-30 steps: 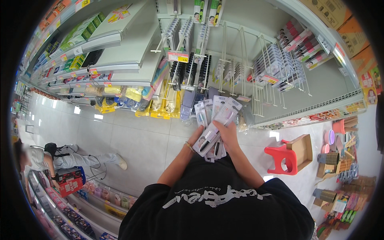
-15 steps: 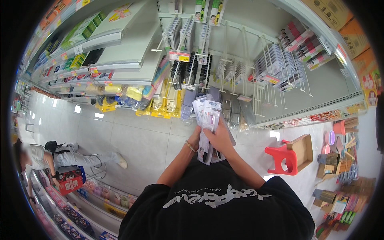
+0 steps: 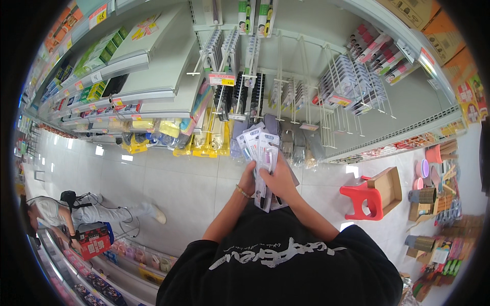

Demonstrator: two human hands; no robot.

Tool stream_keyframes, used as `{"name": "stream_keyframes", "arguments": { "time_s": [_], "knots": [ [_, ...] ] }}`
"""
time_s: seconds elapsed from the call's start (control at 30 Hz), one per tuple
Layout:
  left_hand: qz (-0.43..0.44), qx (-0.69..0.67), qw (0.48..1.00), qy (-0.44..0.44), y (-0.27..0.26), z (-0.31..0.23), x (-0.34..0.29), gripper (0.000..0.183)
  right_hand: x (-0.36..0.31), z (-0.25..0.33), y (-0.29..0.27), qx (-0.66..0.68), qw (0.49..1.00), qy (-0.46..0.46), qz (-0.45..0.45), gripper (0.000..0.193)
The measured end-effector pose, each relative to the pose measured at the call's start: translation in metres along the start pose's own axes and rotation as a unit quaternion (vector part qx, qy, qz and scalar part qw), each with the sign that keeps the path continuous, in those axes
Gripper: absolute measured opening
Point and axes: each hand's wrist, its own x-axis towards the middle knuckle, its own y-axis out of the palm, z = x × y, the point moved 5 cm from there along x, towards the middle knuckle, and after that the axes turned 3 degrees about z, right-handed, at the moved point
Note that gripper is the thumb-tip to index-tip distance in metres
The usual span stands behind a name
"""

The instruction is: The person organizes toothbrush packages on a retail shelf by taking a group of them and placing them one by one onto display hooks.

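Several slim, clear-and-white blister packs [image 3: 267,159] stand fanned out in front of my chest. My left hand [image 3: 247,181] is closed on their left side, and part of its fingers is hidden behind them. From the right, my right hand [image 3: 282,179] grips the same packs, its thumb lying across the front one. A dark slim item shows through the plastic near the lower end of that pack; its exact kind is too small to tell. Just beyond the packs hang grey bagged goods [image 3: 290,138] on the rack.
Ahead, metal hooks [image 3: 332,92] carry similar packs, with shelves [image 3: 153,66] to the left. A red stool [image 3: 361,201] with an open cardboard box [image 3: 386,189] stands at right. At left, a person [image 3: 76,211] holds a red box [image 3: 95,242] beside a lower shelf.
The packs are spread slightly wider, with another pack's edge showing at left. My hands keep their hold. My view has shifted a little, and the person at left leans lower.
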Motion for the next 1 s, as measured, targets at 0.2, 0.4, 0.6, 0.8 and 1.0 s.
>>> {"name": "stream_keyframes", "arguments": {
  "time_s": [0.2,0.4,0.6,0.8,1.0],
  "knots": [
    [-0.04,0.024,0.999,0.011,-0.005,-0.001,-0.003,0.057,-0.004,0.012,-0.003,0.033,0.999,0.01,0.009,0.042],
    [-0.008,0.029,0.999,0.012,-0.003,-0.007,-0.004,0.062,-0.003,0.002,0.009,0.067,0.995,0.051,0.058,0.065],
    [-0.02,0.066,0.997,0.028,-0.013,-0.013,-0.001,0.075,0.0,0.001,0.015,-0.013,0.998,0.011,0.064,0.076],
    [-0.039,0.0,0.999,0.023,-0.004,-0.014,-0.005,0.073,0.004,0.014,0.009,0.08,0.99,0.078,0.08,0.064],
    [-0.046,-0.008,0.998,0.036,-0.002,-0.015,-0.007,0.072,0.003,0.01,0.005,0.126,0.988,0.082,0.028,0.047]
  ]
}}
